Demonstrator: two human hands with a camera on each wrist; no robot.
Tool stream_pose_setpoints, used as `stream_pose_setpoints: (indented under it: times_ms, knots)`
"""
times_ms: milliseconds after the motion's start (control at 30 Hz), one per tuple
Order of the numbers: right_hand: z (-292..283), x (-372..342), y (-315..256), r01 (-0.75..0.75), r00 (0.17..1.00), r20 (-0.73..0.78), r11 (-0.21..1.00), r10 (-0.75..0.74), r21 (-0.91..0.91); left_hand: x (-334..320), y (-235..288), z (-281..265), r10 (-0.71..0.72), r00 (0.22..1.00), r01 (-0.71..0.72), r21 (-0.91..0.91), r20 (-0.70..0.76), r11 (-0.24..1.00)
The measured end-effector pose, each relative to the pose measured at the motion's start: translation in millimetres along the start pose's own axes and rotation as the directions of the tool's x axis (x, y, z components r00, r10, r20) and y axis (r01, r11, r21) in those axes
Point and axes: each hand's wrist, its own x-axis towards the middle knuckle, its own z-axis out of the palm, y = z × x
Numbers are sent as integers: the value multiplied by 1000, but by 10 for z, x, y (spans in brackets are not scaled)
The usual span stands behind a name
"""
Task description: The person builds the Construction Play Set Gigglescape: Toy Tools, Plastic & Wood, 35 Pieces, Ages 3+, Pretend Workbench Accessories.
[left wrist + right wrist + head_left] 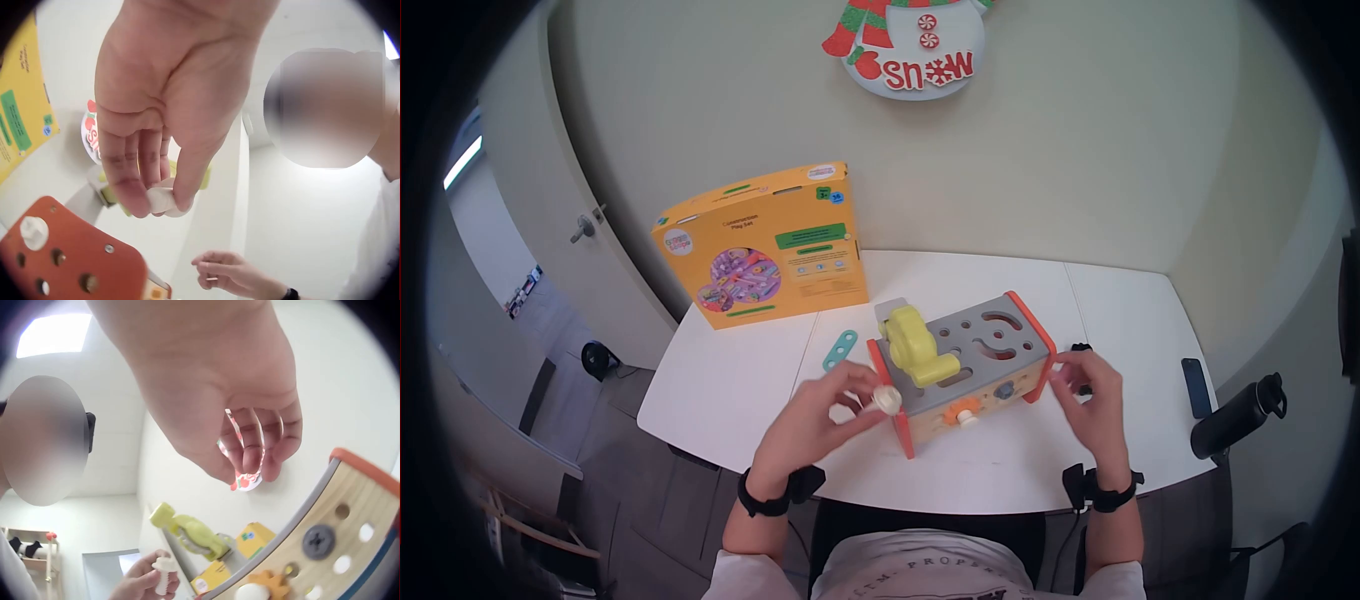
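My left hand (825,415) pinches a white toy bolt (164,575) between thumb and fingertips, beside the left end of a toy workbench (960,345). In the right wrist view the bolt's threaded shaft points down. My right hand (1092,400) is by the workbench's right end, fingers loosely bent and holding nothing. A yellow-green toy tool (913,348) lies on the grey, slotted top. The wooden front carries an orange gear (272,584) with a white knob (252,592), and a grey screw head (319,542). Another white piece (34,232) sits in the red end panel (75,256).
A teal strip with holes (840,350) lies left of the workbench on the white table (750,385). Behind it stands a yellow play-set box (765,250). At the right are a phone (1196,388) and a black bottle (1238,417). A small dark object (1082,350) is behind my right hand.
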Motion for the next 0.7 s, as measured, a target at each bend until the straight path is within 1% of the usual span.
stream_pose_setpoints:
  times_ms: [33,100,133,200,233,333,433,533,633,700]
  knots:
    - [6,-30,-109,17,998,60,998,-20,53,-39,44,52,8,999,-6,-31,48,1000]
    - [100,-104,-294,74,979,170,976,-110,205,-83,110,180,31,986,-15,-95,165,995]
    - [147,-135,-379,95,963,218,955,-160,282,-86,130,270,45,979,-26,-100,198,995]
    - [220,-165,-576,91,928,312,936,-204,340,-77,170,452,76,962,-49,-108,263,993]
    - [224,-176,-620,87,906,356,925,-227,369,-61,163,527,95,958,-67,-111,272,992]
    - [299,-194,-466,66,854,454,918,-254,390,-51,161,658,88,975,-53,-171,202,984]
    - [261,-165,-493,-95,838,516,885,-176,457,-26,24,730,43,986,-6,-221,162,975]
    - [373,-163,-437,-132,872,467,846,-148,517,-8,-40,814,33,993,2,-288,117,958]
    - [472,-152,-393,-234,879,460,730,-123,643,29,-83,888,145,988,-124,-269,60,955]
    - [480,-139,-334,-258,876,472,727,-103,636,32,-30,865,167,984,-153,-201,54,968]
